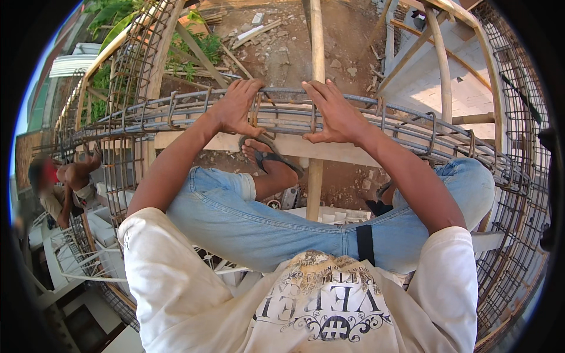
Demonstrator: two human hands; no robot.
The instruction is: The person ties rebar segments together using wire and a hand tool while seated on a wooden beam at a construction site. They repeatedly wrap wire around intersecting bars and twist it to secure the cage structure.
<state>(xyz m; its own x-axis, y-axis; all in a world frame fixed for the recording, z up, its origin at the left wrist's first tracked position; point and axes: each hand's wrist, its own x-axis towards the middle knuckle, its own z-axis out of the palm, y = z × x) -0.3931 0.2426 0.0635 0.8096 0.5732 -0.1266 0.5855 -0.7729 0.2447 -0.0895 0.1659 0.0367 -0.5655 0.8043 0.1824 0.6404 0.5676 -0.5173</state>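
Note:
A long rebar cage [285, 112] of steel bars and square stirrups runs left to right in front of me. My left hand [238, 109] grips it from above, fingers over the far top bar and thumb on the near side by a stirrup [256, 112]. About a hand's width or more to the right, my right hand [335, 115] holds the same cage alike, its thumb along the near bar beside another stirrup [314, 116]. The fingertips of both hands are partly hidden behind the bars. A wooden board [347, 152] lies along the cage, just below it.
Bamboo poles [318, 41] stand upright beyond and below the cage. My sandalled foot [265, 156] is under it, high above dirt ground [282, 53] with rubble. More rebar cages [126, 76] rise at left and right [524, 88]. Another person [65, 182] sits at far left.

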